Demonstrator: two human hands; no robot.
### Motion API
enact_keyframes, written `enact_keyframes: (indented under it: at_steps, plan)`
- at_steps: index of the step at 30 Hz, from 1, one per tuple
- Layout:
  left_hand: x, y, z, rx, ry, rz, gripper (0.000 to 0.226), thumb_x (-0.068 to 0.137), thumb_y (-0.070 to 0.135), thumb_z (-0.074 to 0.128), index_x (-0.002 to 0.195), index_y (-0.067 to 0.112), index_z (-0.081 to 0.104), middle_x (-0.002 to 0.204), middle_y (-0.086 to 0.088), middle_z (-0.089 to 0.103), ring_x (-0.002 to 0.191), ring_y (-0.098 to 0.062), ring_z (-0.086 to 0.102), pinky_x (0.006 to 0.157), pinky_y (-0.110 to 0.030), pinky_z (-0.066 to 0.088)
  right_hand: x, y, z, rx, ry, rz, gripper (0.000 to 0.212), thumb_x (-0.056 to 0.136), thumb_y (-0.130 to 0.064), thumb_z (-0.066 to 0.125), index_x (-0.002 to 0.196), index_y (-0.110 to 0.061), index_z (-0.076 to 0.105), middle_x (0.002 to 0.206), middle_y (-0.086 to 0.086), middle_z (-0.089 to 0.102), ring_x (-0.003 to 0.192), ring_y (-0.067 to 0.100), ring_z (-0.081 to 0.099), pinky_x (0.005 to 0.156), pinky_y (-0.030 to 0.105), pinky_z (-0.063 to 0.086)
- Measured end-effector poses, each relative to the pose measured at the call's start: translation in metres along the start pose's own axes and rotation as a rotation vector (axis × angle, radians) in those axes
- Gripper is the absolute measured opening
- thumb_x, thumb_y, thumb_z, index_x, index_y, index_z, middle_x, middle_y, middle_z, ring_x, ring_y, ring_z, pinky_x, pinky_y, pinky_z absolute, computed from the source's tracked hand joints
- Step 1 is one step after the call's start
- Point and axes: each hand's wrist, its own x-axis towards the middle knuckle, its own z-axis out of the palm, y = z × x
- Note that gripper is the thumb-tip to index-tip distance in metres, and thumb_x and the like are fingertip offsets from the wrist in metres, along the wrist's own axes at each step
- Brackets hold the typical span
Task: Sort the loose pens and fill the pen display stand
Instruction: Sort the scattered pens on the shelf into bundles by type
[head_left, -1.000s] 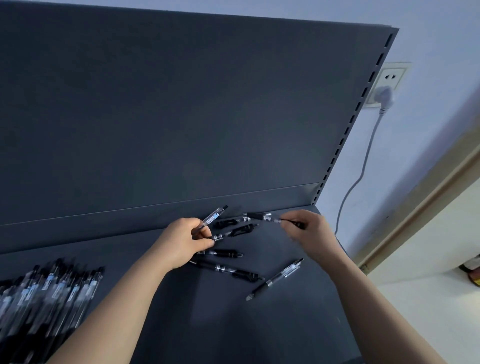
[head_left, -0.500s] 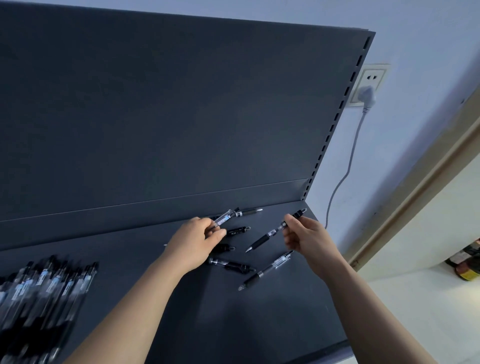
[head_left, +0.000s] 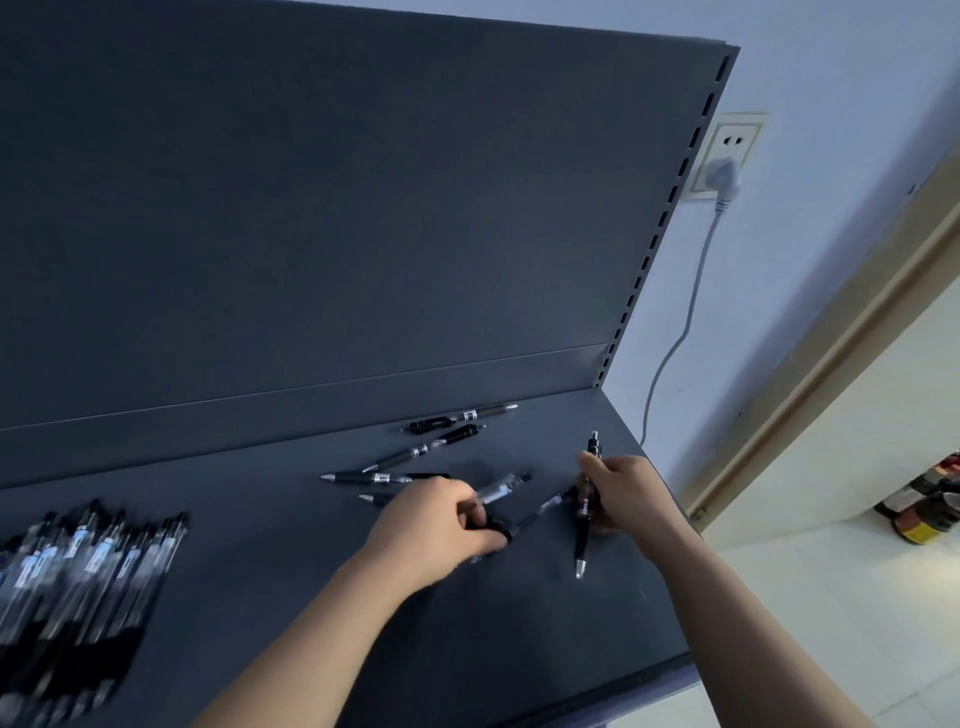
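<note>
1. Head view: a dark shelf (head_left: 291, 623) is seen below an upright back panel (head_left: 363, 208).
2. The left hand (head_left: 441, 525) is held just off the frame's centre, towards 5 o'clock. Its fingers are curled round a clear pen (head_left: 500, 488), whose free end is pointed to 2 o'clock. What lies under the fingertips cannot be told through the blur.
3. The right hand (head_left: 631, 499) is found at 3 o'clock of the left hand, apart from it. A black pen (head_left: 586, 512) is clamped between its thumb and fingers, nearly upright, clicker at 12 o'clock and tip at 6 o'clock. Whether the tip touches the shelf cannot be told.
4. A middle pen (head_left: 543, 510) is laid between the two hands, slanted from 8 to 2 o'clock.
5. Four loose pens (head_left: 426, 447) are spread on the shelf at 12 o'clock of the left hand. The nearest is partly hidden by it, and the farthest is just beside the panel's foot.
6. A packed pen row (head_left: 88, 582), blurred, is laid at the frame's 8 o'clock, well apart from the hands.
7. At 2 o'clock a plug (head_left: 724, 174) is set in a socket (head_left: 735, 143). Bottles (head_left: 930, 514) are seen at 4 o'clock.
</note>
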Motion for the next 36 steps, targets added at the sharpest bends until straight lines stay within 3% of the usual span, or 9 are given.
enact_keyframes:
  at_steps: [8,14,18,23,25,27,30,33,36]
  plan:
    - [0.005,0.001,0.011,-0.018,-0.011,-0.063,0.026,0.071,0.039,0.064,0.069,0.015,0.056,0.062,0.006,0.056,0.058,-0.014,0.05,0.055,-0.027,0.039,0.001,0.003,-0.001,-0.021,0.044,-0.012,0.04,0.098,-0.028,0.046,0.065,-0.007,0.053,0.057,0.009,0.052,0.047,0.023,0.05,0.052,0.029,0.045]
    - [-0.005,-0.031,-0.028,-0.278,0.138,-0.044,0.047,0.093,0.047,0.042,0.059,0.018,0.032,0.052,0.006,0.029,0.048,-0.011,0.027,0.053,-0.032,0.024,-0.009,-0.007,0.018,0.193,-0.129,0.008,0.03,0.1,-0.019,0.044,0.077,-0.002,0.05,0.061,0.012,0.055,0.046,0.024,0.054,0.049,0.031,0.051]
    - [-0.005,-0.051,-0.042,-0.287,0.241,-0.086,0.048,0.096,0.048,0.046,0.06,0.015,0.046,0.047,0.004,0.043,0.042,-0.011,0.041,0.053,-0.03,0.037,-0.001,-0.006,0.037,-0.105,-0.188,-0.165,0.026,0.09,-0.022,0.061,0.072,-0.008,0.049,0.057,0.002,0.045,0.045,0.016,0.041,0.049,0.026,0.04]
    - [0.0,-0.068,-0.052,-0.236,0.263,-0.11,0.015,0.097,0.03,0.05,0.086,0.024,0.059,0.062,0.005,0.062,0.048,-0.01,0.055,0.055,-0.032,0.051,0.001,-0.013,0.052,-0.345,-0.295,-0.282,0.032,0.07,-0.024,0.084,0.094,-0.011,0.067,0.073,-0.002,0.057,0.065,0.013,0.052,0.058,0.025,0.039]
    - [0.002,-0.074,-0.055,-0.166,0.286,-0.134,0.015,0.098,0.027,0.047,0.088,0.019,0.054,0.074,0.003,0.065,0.058,-0.014,0.062,0.065,-0.04,0.056,0.005,-0.018,0.056,-0.315,-0.249,-0.313,0.025,0.073,-0.022,0.081,0.09,-0.016,0.065,0.073,-0.006,0.057,0.066,0.011,0.054,0.059,0.022,0.04]
    - [0.004,-0.076,-0.058,-0.13,0.322,-0.195,0.016,0.097,0.025,0.043,0.087,0.013,0.046,0.077,-0.004,0.062,0.064,-0.022,0.062,0.064,-0.043,0.052,0.014,-0.023,0.059,-0.344,-0.141,-0.376,0.013,0.082,-0.018,0.071,0.08,-0.017,0.059,0.071,-0.006,0.054,0.069,0.016,0.053,0.059,0.025,0.038]
    - [0.004,-0.078,-0.059,-0.047,0.355,-0.259,0.023,0.094,0.029,0.045,0.076,0.014,0.042,0.066,-0.001,0.052,0.059,-0.021,0.049,0.055,-0.035,0.037,0.03,-0.038,0.064,-0.519,-0.034,-0.489,0.028,0.087,-0.01,0.053,0.066,-0.021,0.04,0.079,0.0,0.05,0.075,0.025,0.048,0.058,0.032,0.032]
    - [0.005,-0.077,-0.059,0.057,0.366,-0.239,0.021,0.086,0.041,0.061,0.082,0.021,0.056,0.075,0.006,0.059,0.07,-0.017,0.057,0.061,-0.032,0.044,0.043,-0.05,0.072,-0.654,-0.02,-0.561,0.014,0.086,-0.002,0.044,0.078,-0.014,0.046,0.087,-0.001,0.051,0.077,0.029,0.05,0.058,0.032,0.034]
    - [0.012,-0.079,-0.058,0.218,0.298,-0.222,0.024,0.086,0.044,0.063,0.094,0.021,0.06,0.094,0.004,0.058,0.088,-0.021,0.058,0.072,-0.034,0.048,0.054,-0.057,0.078,-0.787,-0.063,-0.579,0.024,0.089,-0.004,0.044,0.102,-0.016,0.061,0.105,0.0,0.056,0.088,0.03,0.059,0.065,0.032,0.043]
